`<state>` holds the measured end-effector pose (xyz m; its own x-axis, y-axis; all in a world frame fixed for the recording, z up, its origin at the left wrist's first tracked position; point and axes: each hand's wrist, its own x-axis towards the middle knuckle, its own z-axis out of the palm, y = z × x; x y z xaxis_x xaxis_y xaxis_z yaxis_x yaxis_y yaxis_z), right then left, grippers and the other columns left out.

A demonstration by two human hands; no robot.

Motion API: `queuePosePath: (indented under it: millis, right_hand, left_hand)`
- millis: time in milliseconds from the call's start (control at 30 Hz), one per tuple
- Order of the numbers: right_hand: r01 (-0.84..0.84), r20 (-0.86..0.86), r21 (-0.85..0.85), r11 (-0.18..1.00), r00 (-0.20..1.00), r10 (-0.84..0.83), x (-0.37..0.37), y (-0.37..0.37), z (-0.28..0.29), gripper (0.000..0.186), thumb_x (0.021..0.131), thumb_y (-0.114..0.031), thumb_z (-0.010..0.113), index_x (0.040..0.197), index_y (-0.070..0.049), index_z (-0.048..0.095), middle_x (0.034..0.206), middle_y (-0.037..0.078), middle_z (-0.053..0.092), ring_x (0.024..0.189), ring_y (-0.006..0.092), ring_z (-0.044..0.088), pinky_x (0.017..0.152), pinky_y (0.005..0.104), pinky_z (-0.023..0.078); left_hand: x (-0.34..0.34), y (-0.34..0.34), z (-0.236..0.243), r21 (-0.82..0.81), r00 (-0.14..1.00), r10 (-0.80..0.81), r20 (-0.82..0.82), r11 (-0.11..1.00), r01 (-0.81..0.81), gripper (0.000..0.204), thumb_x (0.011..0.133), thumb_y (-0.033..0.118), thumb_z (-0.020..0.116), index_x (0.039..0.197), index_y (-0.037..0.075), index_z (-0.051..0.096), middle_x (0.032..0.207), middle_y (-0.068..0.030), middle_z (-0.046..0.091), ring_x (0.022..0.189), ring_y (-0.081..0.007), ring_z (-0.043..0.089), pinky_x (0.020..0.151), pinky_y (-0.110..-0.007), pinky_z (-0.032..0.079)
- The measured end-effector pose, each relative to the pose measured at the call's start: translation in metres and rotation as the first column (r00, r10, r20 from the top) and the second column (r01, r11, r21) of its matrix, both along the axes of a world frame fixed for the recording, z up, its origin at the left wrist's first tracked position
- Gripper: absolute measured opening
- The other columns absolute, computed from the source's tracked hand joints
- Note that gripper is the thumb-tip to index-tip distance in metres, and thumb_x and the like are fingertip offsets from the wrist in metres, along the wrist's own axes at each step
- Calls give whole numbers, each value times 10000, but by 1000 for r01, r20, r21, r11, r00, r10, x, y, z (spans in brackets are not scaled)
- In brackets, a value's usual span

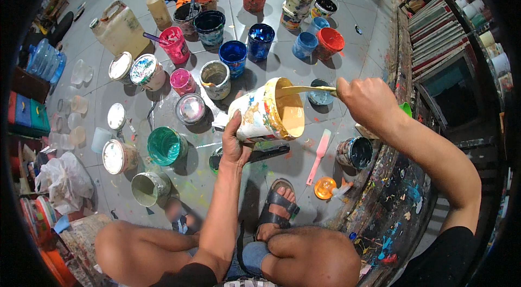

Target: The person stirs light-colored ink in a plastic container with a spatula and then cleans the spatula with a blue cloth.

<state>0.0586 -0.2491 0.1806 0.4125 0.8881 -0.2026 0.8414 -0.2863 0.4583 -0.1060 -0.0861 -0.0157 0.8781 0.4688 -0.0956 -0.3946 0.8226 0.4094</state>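
My left hand (235, 146) is closed on a white paint bucket (252, 116) from below and holds it up, tilted with its mouth to the right. Cream-yellow paint (293, 117) lines the inside, and drips coat the rim. In my right hand (366, 102), closed in a fist, is a paint-coated stirring stick (306, 89). Its far end reaches into the bucket's mouth near the upper rim; the tip is hidden inside. Below the bucket, a dark flat bar-like object (268, 152) lies on the floor, partly covered by my left hand.
Many paint tubs stand around, including a green one (165, 146), a blue one (233, 58) and a dark one (355, 152). A pink spatula (320, 156) and an orange pot (324, 188) lie near my sandalled foot (279, 205). Stained wood (385, 194) borders the right.
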Motion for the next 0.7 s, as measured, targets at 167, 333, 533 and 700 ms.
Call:
queuePosePath:
  millis: [167, 333, 533, 700]
  right_hand:
    - [176, -137, -30, 984, 974, -178, -16, -2, -1, 79, 770, -80, 580, 803, -9, 595, 723, 169, 656, 693, 314, 677, 575, 421, 539]
    - [280, -297, -204, 938, 895, -332, -26, 3, 5, 219, 870, -185, 545, 857, 3, 656, 764, 204, 650, 782, 358, 661, 673, 457, 527]
    - [211, -562, -408, 888, 709, -426, -20, -4, 0, 404, 957, -301, 451, 871, 39, 652, 787, 251, 637, 759, 410, 628, 680, 475, 499]
    - [61, -642, -574, 816, 586, -495, -26, -8, -6, 481, 994, -338, 328, 940, 39, 621, 716, 214, 638, 655, 356, 627, 634, 461, 489]
  left_hand:
    - [-7, 12, -14, -67, 999, -3, 46, 998, 6, 719, 830, 174, 582, 1447, 59, 232, 1364, -155, 443, 1246, -286, 474, 1058, -436, 380]
    - [-16, 23, -25, -87, 1000, 28, 11, 996, -27, 633, 791, 148, 585, 1363, 8, 355, 1264, -153, 532, 1157, -294, 542, 1012, -445, 425]
    - [-13, 23, -32, -128, 999, 20, 45, 992, -14, 633, 748, 163, 599, 1316, -35, 404, 1233, -178, 551, 1132, -316, 555, 1012, -453, 419]
    - [-8, 21, -25, -58, 997, -16, 82, 998, 21, 781, 710, 230, 605, 1396, -7, 315, 1310, -217, 488, 1195, -343, 509, 1047, -452, 385]
